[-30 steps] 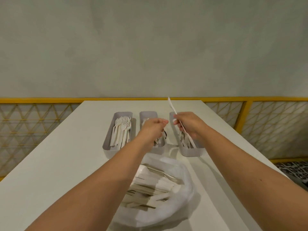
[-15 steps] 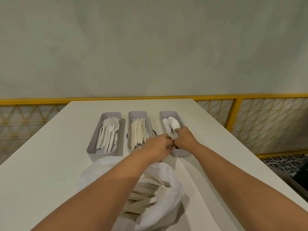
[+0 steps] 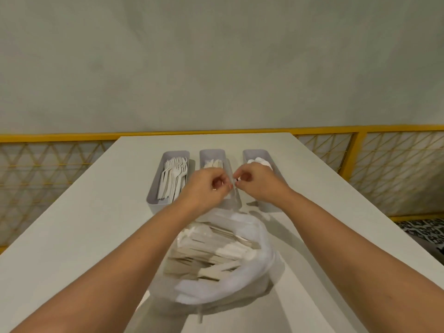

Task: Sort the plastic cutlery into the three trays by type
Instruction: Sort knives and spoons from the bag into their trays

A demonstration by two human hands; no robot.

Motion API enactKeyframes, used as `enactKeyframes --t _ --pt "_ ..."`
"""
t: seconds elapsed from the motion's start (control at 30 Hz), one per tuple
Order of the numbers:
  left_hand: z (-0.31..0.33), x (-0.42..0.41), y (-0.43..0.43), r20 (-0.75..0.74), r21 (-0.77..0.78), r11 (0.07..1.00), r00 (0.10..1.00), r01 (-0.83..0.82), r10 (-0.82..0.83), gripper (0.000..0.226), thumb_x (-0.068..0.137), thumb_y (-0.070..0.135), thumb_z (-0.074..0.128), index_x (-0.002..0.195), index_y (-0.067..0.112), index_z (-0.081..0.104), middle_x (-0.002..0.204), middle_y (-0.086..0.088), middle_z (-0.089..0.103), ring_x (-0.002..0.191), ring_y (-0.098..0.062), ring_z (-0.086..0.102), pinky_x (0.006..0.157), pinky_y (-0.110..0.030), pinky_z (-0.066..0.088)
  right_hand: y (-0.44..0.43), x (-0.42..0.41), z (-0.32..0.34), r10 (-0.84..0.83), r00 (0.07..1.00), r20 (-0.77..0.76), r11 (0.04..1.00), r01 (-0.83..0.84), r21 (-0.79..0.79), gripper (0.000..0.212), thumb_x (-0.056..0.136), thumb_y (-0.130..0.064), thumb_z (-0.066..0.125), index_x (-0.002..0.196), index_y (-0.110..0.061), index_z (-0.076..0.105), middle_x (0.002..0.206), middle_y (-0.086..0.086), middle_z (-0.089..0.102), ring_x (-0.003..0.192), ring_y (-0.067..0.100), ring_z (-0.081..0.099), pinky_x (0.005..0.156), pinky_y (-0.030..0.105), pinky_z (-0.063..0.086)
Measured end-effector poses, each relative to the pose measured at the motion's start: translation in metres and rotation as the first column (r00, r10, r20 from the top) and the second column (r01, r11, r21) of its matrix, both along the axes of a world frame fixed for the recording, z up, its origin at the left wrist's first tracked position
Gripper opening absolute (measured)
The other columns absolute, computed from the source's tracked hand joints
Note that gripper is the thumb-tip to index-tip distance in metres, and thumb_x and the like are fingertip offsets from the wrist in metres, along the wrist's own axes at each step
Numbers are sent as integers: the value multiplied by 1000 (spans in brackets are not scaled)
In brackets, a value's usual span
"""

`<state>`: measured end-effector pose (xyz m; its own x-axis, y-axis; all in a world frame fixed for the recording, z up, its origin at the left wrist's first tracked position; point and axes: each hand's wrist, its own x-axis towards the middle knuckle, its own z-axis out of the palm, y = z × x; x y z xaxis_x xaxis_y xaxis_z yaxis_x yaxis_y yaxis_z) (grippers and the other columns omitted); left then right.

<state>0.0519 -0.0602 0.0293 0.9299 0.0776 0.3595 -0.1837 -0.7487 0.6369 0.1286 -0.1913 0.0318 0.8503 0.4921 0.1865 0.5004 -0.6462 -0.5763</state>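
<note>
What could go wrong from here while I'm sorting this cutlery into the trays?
1. The left hand and right hand seem to pinch a small white piece above the middle tray. Its type is hard to tell, so it might drop into the wrong tray.
2. Both forearms hang over the open bag; pulling back low could snag it and spill what is inside.
</note>
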Motion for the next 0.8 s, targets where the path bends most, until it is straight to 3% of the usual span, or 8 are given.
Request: enactKeyframes --t 0.13,0.2,0.27,0.33,0.43,0.57,0.67,0.8 --pt "-1 -29 24 -236 27 998 971 57 -49 20 83 19 66 64 19 60 56 3 45 53 -8 38 54 -20 31 5 -40 22 236 962 -135 957 -207 201 13 89 -5 58 98 -2 67 69 -4 59 63 6 56 60 13 47" --pt "-2 -46 34 -345 192 976 938 107 -35 16 83 27 65 69 20 65 57 4 45 55 -9 40 54 -20 30 4 -59 28 369 900 -231 922 -324 213 12 89 -2 57 97 3 66 65 -3 59 55 3 57 56 10 48" --pt "-4 -63 41 -363 418 899 931 129 35 16 84 39 62 84 24 69 65 9 48 65 -8 46 59 -20 29 7 -75 25 418 857 -303 907 -411 89 13 89 -6 60 98 0 67 68 -2 62 56 1 60 61 12 51" --pt "-11 -77 47 -377 555 823 918 119 122 33 82 51 60 107 31 64 91 10 52 96 -10 47 77 -25 33 12 -85 14 402 872 -278 884 -449 -130 16 86 -16 66 99 -7 68 77 -1 65 68 7 61 70 19 51" --pt "-21 -94 53 -506 561 818 836 131 213 73 76 62 60 139 34 37 138 7 34 131 -16 27 106 -38 25 18 -97 -4 362 897 -255 818 -437 -375 37 76 -32 75 107 -15 64 95 -1 57 88 17 56 82 29 48" --pt "-31 -107 56 -569 512 846 796 147 206 99 72 59 67 149 29 13 155 9 15 142 -20 18 113 -41 22 26 -111 -21 399 902 -166 749 -425 -508 61 75 -36 74 128 -19 47 119 0 45 109 18 46 95 32 42" --pt "-32 -114 53 -547 538 831 808 139 219 106 73 54 69 150 27 2 157 8 7 144 -23 12 113 -43 21 28 -116 -26 384 912 -143 732 -396 -554 56 78 -35 71 125 -14 48 115 2 44 103 20 47 88 30 42" --pt "-28 -121 53 -525 537 833 826 136 203 109 72 54 70 150 27 -2 157 9 1 145 -21 7 113 -44 18 24 -118 -25 397 898 -190 742 -437 -509 31 81 -30 68 98 -15 48 99 -1 41 82 17 42 62 22 33"
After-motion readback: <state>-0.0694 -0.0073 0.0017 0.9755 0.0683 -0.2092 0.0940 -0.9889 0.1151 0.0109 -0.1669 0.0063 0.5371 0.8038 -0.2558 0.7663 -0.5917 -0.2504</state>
